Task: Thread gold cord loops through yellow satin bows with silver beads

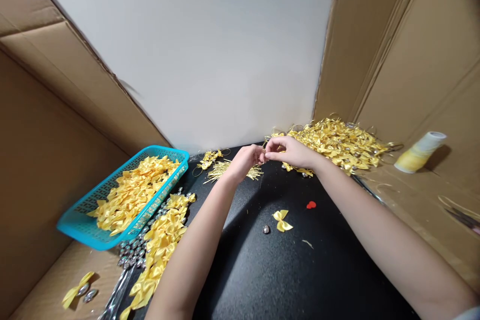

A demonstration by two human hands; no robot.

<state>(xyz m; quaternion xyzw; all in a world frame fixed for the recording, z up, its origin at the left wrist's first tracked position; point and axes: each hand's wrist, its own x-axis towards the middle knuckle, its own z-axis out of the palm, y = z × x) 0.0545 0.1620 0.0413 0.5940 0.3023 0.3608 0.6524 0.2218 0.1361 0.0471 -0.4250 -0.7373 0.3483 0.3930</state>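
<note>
My left hand (247,161) and my right hand (288,152) meet above the far part of the black work surface (270,280). The fingers of both are pinched together at one spot. Whatever lies between the fingertips is too small and hidden to name. Beneath and behind my left hand is a bundle of thin gold strips (219,172). Nearer to me, a yellow ribbon bow (282,221) lies flat, with a shiny silver bead (266,229) just left of it. A red piece (311,205) sits to the right of the bow.
On the left stands a turquoise basket (101,244) of yellow bows. Beside it are more bows (161,245) and silver beads (131,252). A heap of bows with gold loops (337,142) fills the back right, near a ribbon spool (420,152) and scissors (463,217). Cardboard walls (408,45) enclose both sides.
</note>
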